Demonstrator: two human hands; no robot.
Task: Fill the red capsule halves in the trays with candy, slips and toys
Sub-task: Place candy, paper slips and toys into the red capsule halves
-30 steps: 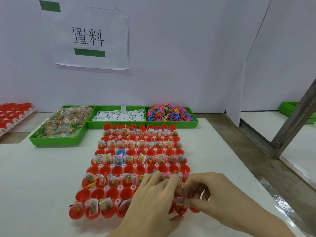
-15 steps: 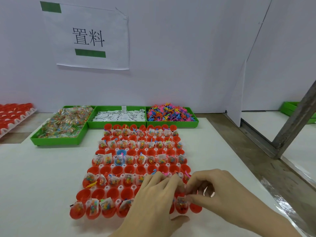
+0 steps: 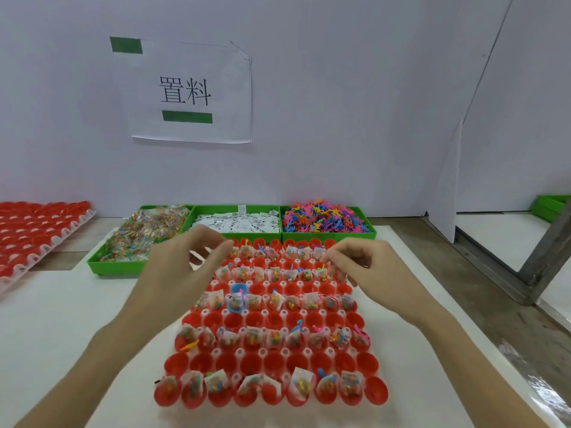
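Observation:
A white tray of red capsule halves [image 3: 272, 319] lies in front of me on the white table. Its rows alternate between halves holding candy bags with small toys and bare halves, and one half is blue [image 3: 238, 288]. My left hand [image 3: 185, 267] hovers over the tray's far left corner, fingers loosely curled and thumb apart, holding nothing. My right hand [image 3: 355, 264] hovers over the far right rows with its fingers hanging curled, and I see nothing in them. Behind the tray stand green bins of candy bags [image 3: 145, 233], white slips [image 3: 234, 222] and coloured toys [image 3: 321, 219].
Another tray of red halves [image 3: 31, 233] lies at the far left. A white wall with a paper sign [image 3: 191, 94] backs the bins. A grey metal bar [image 3: 547, 257] slants at the right, beyond the table's edge, with more green bins [image 3: 550, 205] behind it.
Both hands left the near right corner of the tray, where they were pinched together over a capsule, and moved apart to the tray's far end. My view now tilts higher.

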